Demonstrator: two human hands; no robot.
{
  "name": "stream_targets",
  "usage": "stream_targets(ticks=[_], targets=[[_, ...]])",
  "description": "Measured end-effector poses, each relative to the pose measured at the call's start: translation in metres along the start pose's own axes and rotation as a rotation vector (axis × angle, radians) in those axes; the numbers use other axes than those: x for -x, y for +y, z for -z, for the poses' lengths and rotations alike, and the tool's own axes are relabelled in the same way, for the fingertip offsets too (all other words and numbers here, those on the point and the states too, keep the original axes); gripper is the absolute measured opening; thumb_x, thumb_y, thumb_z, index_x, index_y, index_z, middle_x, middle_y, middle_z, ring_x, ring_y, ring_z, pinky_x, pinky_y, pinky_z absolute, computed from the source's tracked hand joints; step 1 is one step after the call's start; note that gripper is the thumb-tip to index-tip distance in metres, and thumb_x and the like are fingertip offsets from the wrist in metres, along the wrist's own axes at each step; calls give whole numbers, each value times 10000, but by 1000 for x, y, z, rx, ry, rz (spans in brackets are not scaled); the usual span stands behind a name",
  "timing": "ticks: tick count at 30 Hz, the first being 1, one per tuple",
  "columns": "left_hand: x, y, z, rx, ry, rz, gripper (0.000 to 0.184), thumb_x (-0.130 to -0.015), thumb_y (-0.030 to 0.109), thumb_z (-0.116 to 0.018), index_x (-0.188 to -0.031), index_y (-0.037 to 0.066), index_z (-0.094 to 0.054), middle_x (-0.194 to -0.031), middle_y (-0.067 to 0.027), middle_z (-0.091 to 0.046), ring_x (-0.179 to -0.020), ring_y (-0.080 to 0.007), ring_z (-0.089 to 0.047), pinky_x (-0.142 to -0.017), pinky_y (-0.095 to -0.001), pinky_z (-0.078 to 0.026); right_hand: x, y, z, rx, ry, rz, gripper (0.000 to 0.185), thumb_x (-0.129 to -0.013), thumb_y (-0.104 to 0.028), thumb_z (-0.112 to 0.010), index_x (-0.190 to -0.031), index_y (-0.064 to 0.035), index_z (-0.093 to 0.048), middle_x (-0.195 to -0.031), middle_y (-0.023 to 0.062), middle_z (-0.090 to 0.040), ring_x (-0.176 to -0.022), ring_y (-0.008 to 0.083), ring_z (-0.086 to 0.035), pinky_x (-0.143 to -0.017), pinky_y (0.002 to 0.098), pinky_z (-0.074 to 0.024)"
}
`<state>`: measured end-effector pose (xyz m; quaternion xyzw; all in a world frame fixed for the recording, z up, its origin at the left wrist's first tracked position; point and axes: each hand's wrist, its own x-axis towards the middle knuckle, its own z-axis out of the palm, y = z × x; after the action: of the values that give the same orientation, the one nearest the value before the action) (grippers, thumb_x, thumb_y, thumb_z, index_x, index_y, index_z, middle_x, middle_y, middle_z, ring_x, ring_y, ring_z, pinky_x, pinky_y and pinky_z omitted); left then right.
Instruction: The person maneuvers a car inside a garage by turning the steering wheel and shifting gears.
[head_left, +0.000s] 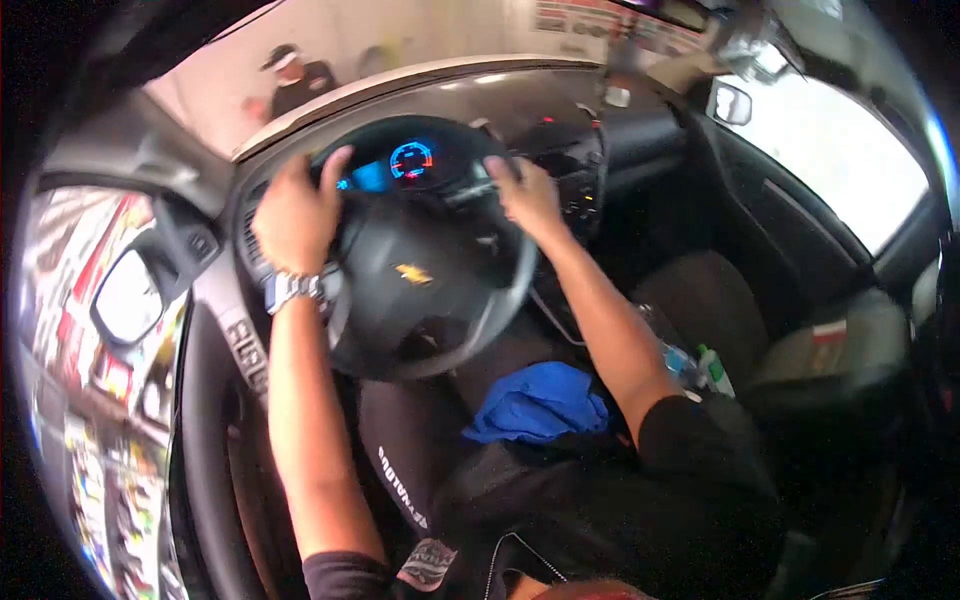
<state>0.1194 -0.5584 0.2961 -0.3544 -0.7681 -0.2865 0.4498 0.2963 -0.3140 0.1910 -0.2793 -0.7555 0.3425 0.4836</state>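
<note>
Both of my hands grip the black steering wheel, whose hub carries a gold bow-tie emblem. My left hand is closed round the upper left of the rim, thumb up, with a metal-band watch on that wrist. Across from it, my right hand wraps the upper right of the rim, its thumb lying along the inner side. Behind the wheel the instrument cluster glows blue. A crumpled blue cloth lies on my lap, touched by neither hand.
Bottles stand beside the seat on my right, near the passenger seat. The driver's window shows a side mirror. Through the windshield, a person in a cap is outside, ahead on the left. Window switches line the left door.
</note>
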Motion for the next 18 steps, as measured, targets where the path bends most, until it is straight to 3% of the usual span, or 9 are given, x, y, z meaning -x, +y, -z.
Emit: stream_targets(ticks=[3,4,5,11,14,16,18], targets=[[-1,12,12,-27,-30,1,603,-936,661,-546,-952,75,-690,-927,-177,-726,-812,-394,-707,-663,-485,-546,-1,-1,3,-12,-1,38,778,-916,-664,-587,-1105,85,-682,-973,281,-718,-962,429,-704,-849,459,-536],[0,14,12,-30,-32,-2,598,-940,651,-549,-953,70,-688,-921,-178,-723,-817,-394,-705,-659,-486,-543,4,-10,9,-50,-20,27,717,-917,-643,-606,-1034,58,-701,-903,260,-724,-891,414,-716,-800,460,-539],[2,5,10,-9,-21,-4,596,-941,647,-552,-955,67,-687,-919,-176,-722,-817,-394,-704,-657,-487,-541,3,-2,-4,-94,57,130,596,-935,-601,-638,-928,-6,-672,-559,31,-578,-454,138,-586,-450,299,-454],[1,4,10,-25,-43,1,593,-938,640,-564,-962,61,-690,-915,-165,-721,-823,-392,-701,-659,-482,-536,2,-4,-3,-95,42,149,607,-932,-601,-642,-891,4,-671,-553,48,-576,-461,151,-598,-460,313,-459],[-2,12,11,-27,-60,17,602,-934,647,-563,-960,61,-701,-919,-163,-724,-828,-382,-705,-667,-478,-541,0,-6,3,-30,14,79,690,-923,-665,-580,-943,16,-695,-839,262,-700,-836,442,-695,-763,511,-519],[-2,13,6,-17,-25,9,609,-931,651,-563,-954,59,-704,-918,-164,-725,-825,-378,-707,-667,-478,-543,-7,6,-5,37,109,113,694,-928,-667,-566,-957,14,-697,-847,269,-696,-861,461,-683,-782,527,-509],[-1,10,5,-51,-68,50,603,-931,666,-551,-1049,105,-738,-932,-199,-736,-858,-399,-719,-699,-489,-560,-4,-1,1,6,-6,50,682,-935,-656,-560,-1007,5,-712,-880,268,-701,-905,469,-675,-811,537,-495]])
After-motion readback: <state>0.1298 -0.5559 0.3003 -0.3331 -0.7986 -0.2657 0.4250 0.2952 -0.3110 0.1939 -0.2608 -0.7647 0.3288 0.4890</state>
